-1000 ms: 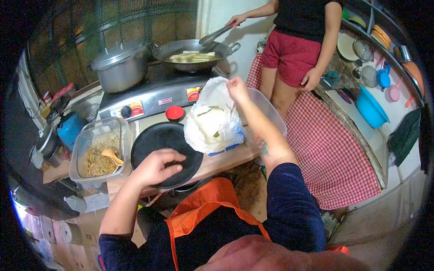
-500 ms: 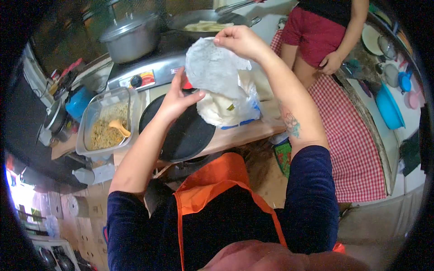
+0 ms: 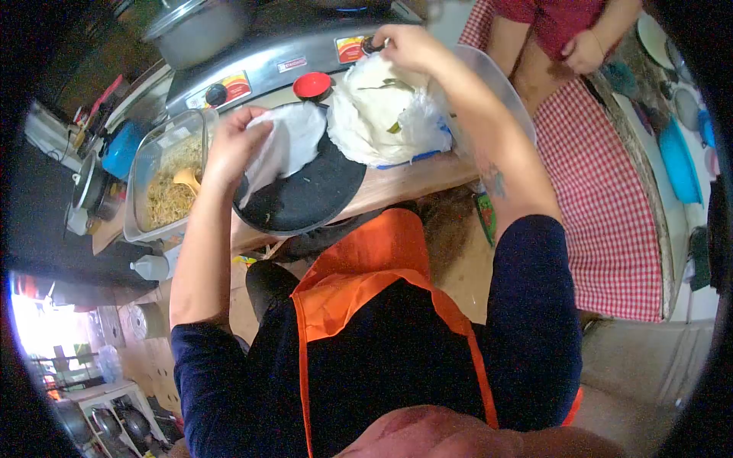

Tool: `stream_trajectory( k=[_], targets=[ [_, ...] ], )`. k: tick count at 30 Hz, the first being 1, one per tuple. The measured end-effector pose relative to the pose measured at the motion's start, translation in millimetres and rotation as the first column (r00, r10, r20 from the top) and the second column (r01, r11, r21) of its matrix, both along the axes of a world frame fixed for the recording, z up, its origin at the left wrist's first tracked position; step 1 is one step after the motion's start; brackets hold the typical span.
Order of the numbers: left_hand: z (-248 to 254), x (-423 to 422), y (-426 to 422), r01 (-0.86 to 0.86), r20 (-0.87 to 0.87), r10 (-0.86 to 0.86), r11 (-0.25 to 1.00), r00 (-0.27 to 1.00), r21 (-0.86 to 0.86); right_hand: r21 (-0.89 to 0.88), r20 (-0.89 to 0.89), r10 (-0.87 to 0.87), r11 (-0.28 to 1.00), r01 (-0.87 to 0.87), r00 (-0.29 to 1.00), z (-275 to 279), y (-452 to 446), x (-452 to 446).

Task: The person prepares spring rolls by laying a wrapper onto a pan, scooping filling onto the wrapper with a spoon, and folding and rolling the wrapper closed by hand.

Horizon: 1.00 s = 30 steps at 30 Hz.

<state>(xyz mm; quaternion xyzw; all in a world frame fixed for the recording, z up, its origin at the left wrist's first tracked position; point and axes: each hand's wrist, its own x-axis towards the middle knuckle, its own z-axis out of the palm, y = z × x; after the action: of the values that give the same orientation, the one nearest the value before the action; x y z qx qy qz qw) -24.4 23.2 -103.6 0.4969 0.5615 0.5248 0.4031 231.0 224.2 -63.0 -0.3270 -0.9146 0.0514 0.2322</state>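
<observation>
My left hand [image 3: 237, 149] pinches the edge of a thin, round white wrapper [image 3: 294, 137], which hangs over a flat black round pan [image 3: 317, 195]. At the stove [image 3: 267, 70], the fingers of my right hand [image 3: 412, 52] close around a black knob [image 3: 372, 46] on its front panel. Below that hand lies a stack of white wrappers [image 3: 374, 114] in an opened plastic bag. A small red bowl [image 3: 313, 85] sits between the stove and the pan.
On the left stands a clear plastic tub [image 3: 137, 191] of shredded filling with a yellow-orange spoon [image 3: 187, 179]. A lidded pot [image 3: 195, 34] is on the stove. Another person [image 3: 534, 38] stands at the right, beside a red checked cloth [image 3: 588, 206].
The wrapper has come down leftward over the black pan, now in my left hand alone. My right hand let go of it and took the stove knob. The view has tilted down.
</observation>
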Motion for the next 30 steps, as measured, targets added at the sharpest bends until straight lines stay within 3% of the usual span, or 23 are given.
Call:
stream_trajectory(
  k=[1,2,3,4,5,6,7,9,10,11,13,14,15,17,18,20,21,25,26,27,29,30],
  targets=[
    [-6,2,-4,-0.008,-0.032,0.008,1.0,0.999,0.01,0.013,0.043,-0.114,0.993,0.113,0.993,-2,8,5],
    [-9,3,-7,-0.018,-0.063,0.019,1.0,0.998,0.025,0.011,0.037,-0.12,0.993,0.12,0.992,-7,13,8],
    [-9,2,-8,-0.013,-0.069,0.015,1.0,0.998,0.027,-0.007,0.145,-0.178,0.983,0.181,0.973,-16,17,9],
    [-7,2,-10,-0.044,-0.035,0.045,0.998,0.998,0.034,-0.018,0.252,-0.228,0.97,0.241,0.94,-24,20,9],
    [-5,1,-11,-0.077,0.0,0.077,0.996,0.997,0.04,-0.017,0.249,-0.23,0.97,0.241,0.941,-28,14,7],
    [-8,-2,-8,-0.06,0.13,0.044,0.99,0.991,0.125,0.046,0.386,-0.232,0.972,0.232,0.893,-35,6,5],
    [-13,-7,-4,-0.062,0.13,0.046,0.99,0.99,0.126,0.107,0.515,-0.237,0.971,0.212,0.824,-40,1,3],
    [-25,-19,2,-0.145,0.288,0.108,0.983,0.952,0.114,0.149,0.581,-0.25,0.968,0.2,0.775,-54,4,3],
    [-32,-24,3,-0.179,0.244,0.181,0.983,0.953,-0.027,0.188,0.64,-0.266,0.964,0.189,0.721,-57,5,4],
    [-37,-26,4,-0.211,0.065,0.221,0.968,0.973,-0.138,0.188,0.635,-0.266,0.964,0.189,0.725,-53,5,5],
    [-47,-25,-4,-0.176,-0.15,0.155,0.974,0.977,-0.142,0.13,0.434,-0.274,0.962,0.241,0.858,-40,6,8],
    [-54,-25,-3,-0.181,-0.319,0.158,0.983,0.934,-0.043,0.131,0.428,-0.275,0.961,0.242,0.861,-27,4,8],
    [-62,-25,-5,-0.117,-0.296,0.106,0.993,0.949,-0.02,0.133,0.293,-0.274,0.961,0.244,0.916,-14,2,11],
    [-51,-14,-7,-0.096,-0.483,0.121,0.992,0.867,0.075,0.151,0.031,-0.273,0.952,0.266,0.961,16,-12,21],
    [-51,-12,-4,-0.091,-0.482,0.115,0.993,0.868,0.073,0.148,-0.089,-0.254,0.953,0.265,0.963,33,-22,28],
    [-50,-6,9,-0.01,-0.589,0.112,0.985,0.8,0.174,0.356,-0.291,-0.235,0.873,0.332,0.928,61,-22,47],
    [-45,2,16,-0.005,-0.582,0.11,0.984,0.805,0.179,0.316,-0.417,-0.159,0.898,0.307,0.895,95,-76,55],
    [-16,58,40,0.268,-0.83,0.109,0.917,0.547,0.297,0.504,-0.728,0.186,0.798,0.33,0.66,165,-162,120],
    [-22,81,64,0.428,-0.827,0.075,0.828,0.557,0.363,0.606,-0.722,0.342,0.733,0.31,0.602,188,-190,136],
    [-33,90,84,0.523,-0.888,0.104,0.775,0.448,0.354,0.695,-0.691,0.495,0.655,0.296,0.527,206,-220,152],
    [-53,111,112,0.541,-0.979,0.006,0.833,0.206,0.119,0.861,-0.507,0.753,0.425,0.279,0.419,235,-284,171],
    [-52,124,111,0.463,-0.983,-0.045,0.885,0.18,0.045,0.92,-0.371,0.841,0.274,0.28,0.394,244,-316,171]
  ],
)
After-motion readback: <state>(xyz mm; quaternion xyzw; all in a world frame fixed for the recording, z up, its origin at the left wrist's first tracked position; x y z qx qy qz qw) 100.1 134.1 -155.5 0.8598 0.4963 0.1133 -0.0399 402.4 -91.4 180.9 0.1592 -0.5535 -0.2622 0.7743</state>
